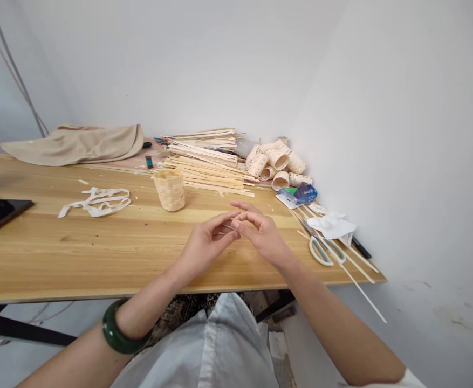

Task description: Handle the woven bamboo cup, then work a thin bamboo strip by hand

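Head view: both hands are raised over the table [131, 258] at the middle of the frame, the left [204, 241] and the right [265, 240] turned toward each other. Their fingers are bent and brought together at the tips; what, if anything, is pinched there cannot be told. To the right of the right hand, the scissors [324, 248] are laid with their handles toward the lower right. Beyond the fingers, toward the upper left, the basket [170, 193] is stood mouth up, its long axis close to upright. It is touched by neither hand, and the left is the nearer. Behind it, strips [207, 171] are piled crosswise, with tubes [257, 164] heaped to their right.
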A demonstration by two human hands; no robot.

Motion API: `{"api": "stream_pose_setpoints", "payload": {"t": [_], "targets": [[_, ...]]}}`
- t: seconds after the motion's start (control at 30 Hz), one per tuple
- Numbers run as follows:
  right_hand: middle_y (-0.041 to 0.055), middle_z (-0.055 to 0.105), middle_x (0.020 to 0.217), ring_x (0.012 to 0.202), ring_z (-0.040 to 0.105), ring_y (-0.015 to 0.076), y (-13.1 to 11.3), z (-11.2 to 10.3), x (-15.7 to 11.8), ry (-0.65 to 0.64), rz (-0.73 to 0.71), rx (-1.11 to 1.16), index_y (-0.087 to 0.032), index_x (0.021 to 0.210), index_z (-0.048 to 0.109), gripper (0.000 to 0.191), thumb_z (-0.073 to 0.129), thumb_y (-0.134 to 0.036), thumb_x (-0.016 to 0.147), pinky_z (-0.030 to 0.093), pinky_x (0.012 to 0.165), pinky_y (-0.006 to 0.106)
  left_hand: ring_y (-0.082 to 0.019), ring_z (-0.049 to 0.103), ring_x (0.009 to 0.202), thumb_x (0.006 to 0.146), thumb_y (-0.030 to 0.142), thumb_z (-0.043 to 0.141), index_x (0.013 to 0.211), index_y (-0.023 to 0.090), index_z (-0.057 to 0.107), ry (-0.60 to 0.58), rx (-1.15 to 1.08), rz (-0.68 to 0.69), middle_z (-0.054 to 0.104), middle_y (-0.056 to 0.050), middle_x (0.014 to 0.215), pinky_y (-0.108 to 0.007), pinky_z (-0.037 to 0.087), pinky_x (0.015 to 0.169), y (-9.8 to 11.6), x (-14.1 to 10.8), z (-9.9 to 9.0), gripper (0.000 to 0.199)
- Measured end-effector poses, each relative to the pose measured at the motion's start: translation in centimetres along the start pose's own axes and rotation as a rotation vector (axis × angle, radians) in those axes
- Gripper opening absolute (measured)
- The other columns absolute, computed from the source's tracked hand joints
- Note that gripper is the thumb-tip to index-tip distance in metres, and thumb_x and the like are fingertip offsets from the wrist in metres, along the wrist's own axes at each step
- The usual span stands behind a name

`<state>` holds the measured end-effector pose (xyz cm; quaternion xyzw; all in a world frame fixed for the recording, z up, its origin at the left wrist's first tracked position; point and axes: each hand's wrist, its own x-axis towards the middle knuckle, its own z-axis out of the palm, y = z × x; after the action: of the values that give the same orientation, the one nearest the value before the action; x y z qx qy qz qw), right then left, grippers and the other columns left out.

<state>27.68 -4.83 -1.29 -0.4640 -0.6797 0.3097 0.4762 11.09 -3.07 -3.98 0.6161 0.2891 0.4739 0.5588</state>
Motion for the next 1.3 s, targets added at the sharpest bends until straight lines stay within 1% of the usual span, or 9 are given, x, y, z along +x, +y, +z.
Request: {"api": "stream_pose_setpoints", "payload": {"t": [0.07, 0.23, 0.47, 0.63, 0.83, 0.97, 1.1, 1.23, 1.3], "targets": [[0.0125, 0.067, 0.136, 0.134, 0.056, 0.0270, 0.1, 0.3, 0.0, 0.022, 0.047, 0.084, -0.021, 0.073, 0.070, 0.018, 0.070, -0.037, 0.082, 0.036, 0.114, 0.044, -0.019, 0.075, 0.083, 0.076, 0.036, 0.075, 0.118, 0.013, 0.075, 0.051, -0.008, -0.017, 0.081, -0.007, 0.097, -0.033, 0.061, 0.083, -0.2, 0.2, 0.2, 0.048], [0.0115, 0.073, 0.124, 0.122, 0.062, 0.0271, 1.1, 1.2, 0.0, 0.163, 0.163, 0.261, -0.021, 0.077, 0.068, 0.025, 0.071, -0.045, 0.080, 0.042, 0.109, 0.043, -0.018, 0.074, 0.072, 0.077, 0.039, 0.075, 0.093, 0.016, 0.082, 0.128, 0.040, -0.035, 0.081, -0.004, 0.080, -0.031, 0.061, 0.077, -0.5, 0.1, 0.0, 0.029], [0.0098, 0.078, 0.112, 0.108, 0.068, 0.0239, 1.1, 1.6, 0.1, 0.180, 0.182, 0.338, -0.021, 0.077, 0.068, 0.026, 0.072, -0.046, 0.079, 0.048, 0.102, 0.041, -0.016, 0.073, 0.067, 0.068, 0.042, 0.083, 0.085, 0.017, 0.082, 0.137, -0.060, -0.161, 0.079, -0.002, 0.073, -0.027, 0.061, 0.071, -0.3, 0.1, -0.1, 0.031], [0.0056, 0.079, 0.088, 0.091, 0.070, 0.0210, 0.8, 1.3, 0.3, 0.203, 0.152, 0.351, -0.022, 0.077, 0.065, 0.025, 0.071, -0.046, 0.080, 0.052, 0.096, 0.041, -0.014, 0.071, 0.061, 0.058, 0.045, 0.090, 0.078, 0.016, 0.081, 0.152, -0.123, -0.229, 0.078, -0.001, 0.067, -0.025, 0.060, 0.066, -0.2, 0.2, 0.2, 0.037], [0.0073, 0.078, 0.114, 0.116, 0.067, 0.0246, 1.3, 0.0, 0.6, 0.274, 0.104, 0.280, -0.024, 0.100, 0.073, 0.028, 0.069, -0.046, 0.083, 0.047, 0.106, 0.045, -0.014, 0.070, 0.060, 0.053, 0.053, 0.092, 0.079, 0.016, 0.081, 0.136, -0.178, -0.257, 0.077, -0.001, 0.067, -0.027, 0.061, 0.067, 0.3, 0.1, 0.3, 0.047], [0.0078, 0.078, 0.116, 0.117, 0.067, 0.0263, 1.3, -0.7, -0.1, 0.220, 0.087, 0.202, -0.024, 0.089, 0.080, 0.022, 0.072, -0.043, 0.082, 0.045, 0.110, 0.046, -0.014, 0.070, 0.061, 0.051, 0.053, 0.094, 0.080, 0.015, 0.081, 0.122, -0.232, -0.297, 0.078, -0.002, 0.070, -0.027, 0.062, 0.068, 0.7, -0.1, 0.2, 0.049], [0.0073, 0.075, 0.123, 0.123, 0.064, 0.0256, 1.4, -0.2, -0.5, 0.131, 0.047, 0.138, -0.027, 0.090, 0.083, 0.018, 0.079, -0.037, 0.076, 0.042, 0.113, 0.043, -0.013, 0.070, 0.061, 0.052, 0.052, 0.094, 0.079, 0.015, 0.080, 0.108, -0.249, -0.303, 0.078, -0.002, 0.070, -0.026, 0.062, 0.069, 0.6, 0.0, 0.3, 0.048], [0.0070, 0.078, 0.115, 0.118, 0.066, 0.0261, 1.6, 0.4, -0.1, 0.171, 0.096, 0.215, -0.025, 0.077, 0.082, 0.016, 0.083, -0.039, 0.070, 0.046, 0.109, 0.043, -0.015, 0.072, 0.063, 0.054, 0.051, 0.093, 0.082, 0.015, 0.080, 0.078, -0.230, -0.323, 0.078, -0.003, 0.071, -0.029, 0.063, 0.071, 0.4, 0.0, 0.3, 0.048], [0.0061, 0.079, 0.111, 0.114, 0.068, 0.0257, 1.6, 0.4, 0.1, 0.199, 0.124, 0.247, -0.025, 0.077, 0.081, 0.017, 0.081, -0.042, 0.073, 0.049, 0.106, 0.043, -0.017, 0.073, 0.066, 0.055, 0.050, 0.093, 0.086, 0.015, 0.081, 0.079, -0.208, -0.323, 0.079, -0.003, 0.074, -0.032, 0.063, 0.076, 0.3, 0.0, 0.2, 0.048]]}}
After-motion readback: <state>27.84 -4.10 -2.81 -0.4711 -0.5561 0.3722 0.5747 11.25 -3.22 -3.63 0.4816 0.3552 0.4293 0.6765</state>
